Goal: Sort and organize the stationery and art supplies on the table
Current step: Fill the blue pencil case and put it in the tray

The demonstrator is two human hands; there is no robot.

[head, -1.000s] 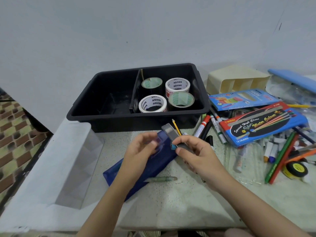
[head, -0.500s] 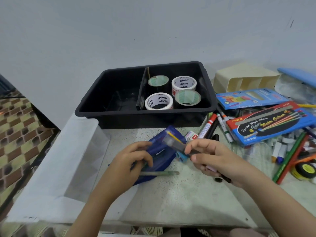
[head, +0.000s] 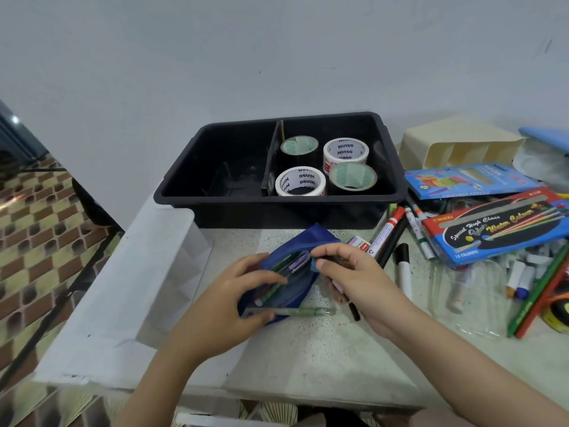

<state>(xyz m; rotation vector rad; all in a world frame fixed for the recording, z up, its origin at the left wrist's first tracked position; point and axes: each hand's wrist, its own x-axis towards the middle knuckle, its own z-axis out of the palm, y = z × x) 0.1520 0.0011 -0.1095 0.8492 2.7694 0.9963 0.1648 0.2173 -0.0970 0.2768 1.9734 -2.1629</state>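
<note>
A blue pencil case (head: 311, 241) lies open on the table in front of the black tray (head: 277, 211). Pens and pencils show inside its mouth. My left hand (head: 234, 291) grips the case's near left edge. My right hand (head: 357, 278) pinches a dark pen at the case's opening and holds a few more pens under its palm, one black tip sticking out below. A pale green pen (head: 304, 312) lies on the table just in front of the case. The tray's right compartment holds several tape rolls (head: 300, 181).
A clear plastic bin (head: 129, 291) stands at the left table edge. At the right lie markers (head: 388, 229), two blue colour boxes (head: 498, 226), loose pencils and paint tubes (head: 523, 278), and a cream organiser (head: 462, 146) at the back.
The items my right hand held above the case have come down to its opening. My left hand has shifted down along the case's near edge. The case now gapes wider.
</note>
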